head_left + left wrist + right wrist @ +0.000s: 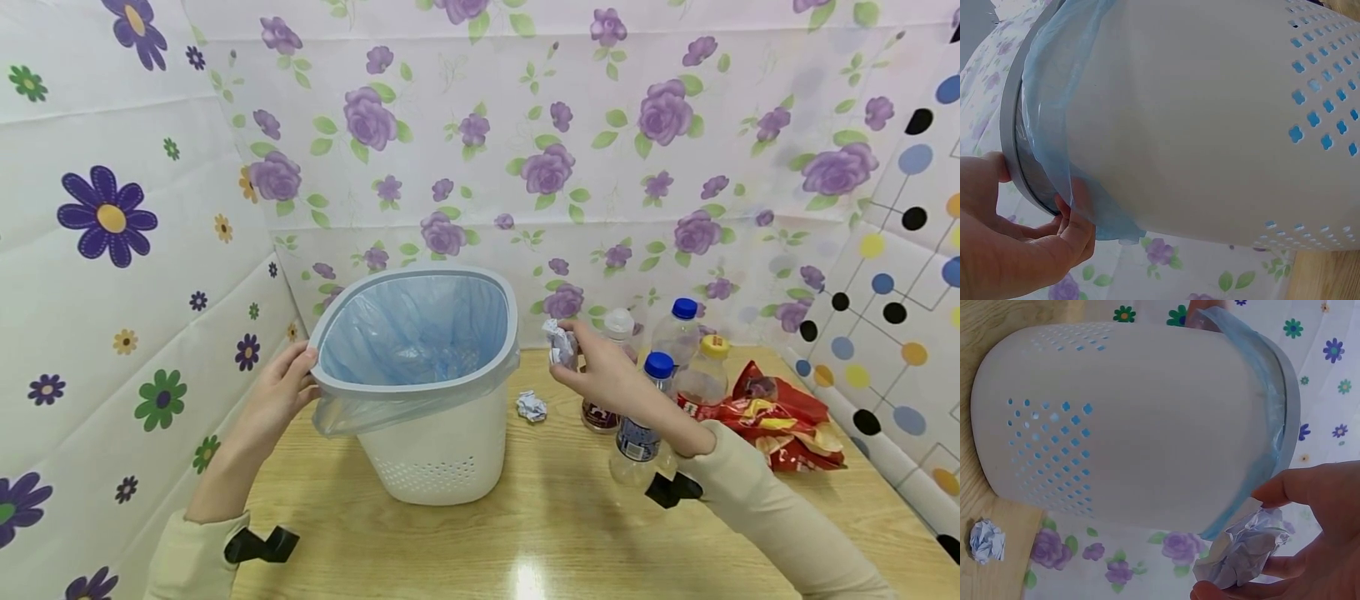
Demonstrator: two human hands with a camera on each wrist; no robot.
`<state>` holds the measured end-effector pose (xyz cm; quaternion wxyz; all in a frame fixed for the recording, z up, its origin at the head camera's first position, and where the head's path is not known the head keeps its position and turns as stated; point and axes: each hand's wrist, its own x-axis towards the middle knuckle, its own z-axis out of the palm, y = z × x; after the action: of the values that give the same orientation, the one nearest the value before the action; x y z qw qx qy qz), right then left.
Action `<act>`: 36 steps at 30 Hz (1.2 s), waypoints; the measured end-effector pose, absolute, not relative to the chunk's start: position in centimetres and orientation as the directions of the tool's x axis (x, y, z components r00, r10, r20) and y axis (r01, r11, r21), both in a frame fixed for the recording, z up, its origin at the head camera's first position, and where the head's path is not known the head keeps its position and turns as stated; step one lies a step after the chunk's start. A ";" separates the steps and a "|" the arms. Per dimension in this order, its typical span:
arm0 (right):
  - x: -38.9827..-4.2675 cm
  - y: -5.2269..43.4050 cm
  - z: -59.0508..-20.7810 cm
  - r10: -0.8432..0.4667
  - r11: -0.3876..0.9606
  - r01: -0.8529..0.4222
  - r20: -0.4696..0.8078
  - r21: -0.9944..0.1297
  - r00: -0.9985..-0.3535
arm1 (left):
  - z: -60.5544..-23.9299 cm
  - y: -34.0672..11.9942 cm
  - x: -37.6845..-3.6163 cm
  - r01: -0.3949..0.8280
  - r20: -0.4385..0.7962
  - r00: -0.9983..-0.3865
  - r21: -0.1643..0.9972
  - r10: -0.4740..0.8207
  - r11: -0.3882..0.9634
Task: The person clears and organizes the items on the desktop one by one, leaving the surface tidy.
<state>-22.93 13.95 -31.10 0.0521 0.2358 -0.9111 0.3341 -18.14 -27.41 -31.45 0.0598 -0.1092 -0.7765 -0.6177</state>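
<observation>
Right hand [600, 375] pinches a paper wad [559, 343] in its fingertips, just right of the bin [427, 392] rim and level with it. Left hand [281, 387] grips the rim (liner trapped under the fingers). Wad has no clear long axis. Bin axis tilts, mouth facing up and toward the camera. I'd carry the wad over the mouth before letting go and keep the bin steady.

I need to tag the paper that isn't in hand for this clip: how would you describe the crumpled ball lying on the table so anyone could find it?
Start at the white bin with the blue liner on the wooden table. Just to its right, before the bottles, lies the loose paper ball. Unlike the paper wad pinched in the right hand, it rests untouched on the tabletop.
</observation>
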 end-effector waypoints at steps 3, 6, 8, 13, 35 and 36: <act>-22.8 13.9 -30.7 -0.389 0.668 -0.458 0.249 -0.587 -0.887 | -31.4 -27.4 -18.1 0.241 0.226 -0.970 0.946 0.092 0.216; -22.8 13.7 -30.3 -0.385 0.674 -0.456 0.251 -0.582 -0.888 | -31.4 -27.3 -18.0 0.243 0.229 -0.970 0.945 0.088 0.218; -22.8 13.7 -30.0 -0.379 0.680 -0.454 0.254 -0.576 -0.890 | -31.4 -27.3 -18.0 0.242 0.228 -0.970 0.945 0.086 0.219; -22.8 13.6 -29.7 -0.378 0.684 -0.459 0.262 -0.567 -0.888 | -31.4 -27.4 -18.0 0.236 0.222 -0.971 0.946 0.086 0.222; -23.0 12.4 -26.7 -0.420 0.596 -0.566 0.380 -0.569 -0.824 | -31.3 -27.4 -18.0 0.235 0.221 -0.971 0.950 0.092 0.204; -23.0 12.3 -26.6 -0.427 0.592 -0.575 0.385 -0.565 -0.818 | -31.3 -27.4 -18.0 0.233 0.219 -0.972 0.951 0.090 0.205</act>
<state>-23.03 12.31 -26.57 0.1047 0.2826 -0.8860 0.3523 -17.98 -27.42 -31.33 0.0575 -0.1042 -0.7741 -0.6218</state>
